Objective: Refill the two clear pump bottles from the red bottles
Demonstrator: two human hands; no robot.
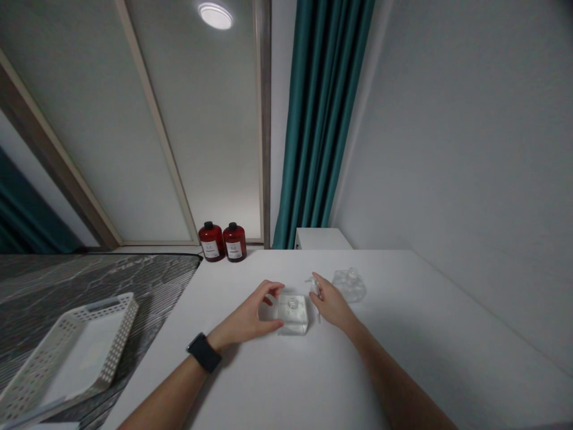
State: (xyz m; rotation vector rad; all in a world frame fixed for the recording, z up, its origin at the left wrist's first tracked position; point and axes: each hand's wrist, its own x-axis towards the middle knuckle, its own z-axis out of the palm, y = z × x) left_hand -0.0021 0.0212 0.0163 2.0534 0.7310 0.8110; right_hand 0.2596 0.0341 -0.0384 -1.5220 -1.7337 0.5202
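A clear square bottle (293, 315) stands on the white table, its round neck uncapped at the top. My left hand (257, 310) is spread in a wide C at the bottle's left side, thumb and fingers apart; whether the fingertips touch it I cannot tell. To the right of the bottle, my right hand (330, 300) is closed on a clear pump head (314, 286), whose thin tube points down toward the table. Just behind that hand lies a crumpled clear plastic bag (350, 284). A dark watch sits on my left wrist.
Two dark red bottles (222, 242) with black caps and white labels stand at the table's back left corner. A white perforated basket (71, 352) is on the left, below a grey patterned surface's far edge. Behind the white table (268, 382) are a low white cabinet (322, 239) and a teal curtain (322, 119).
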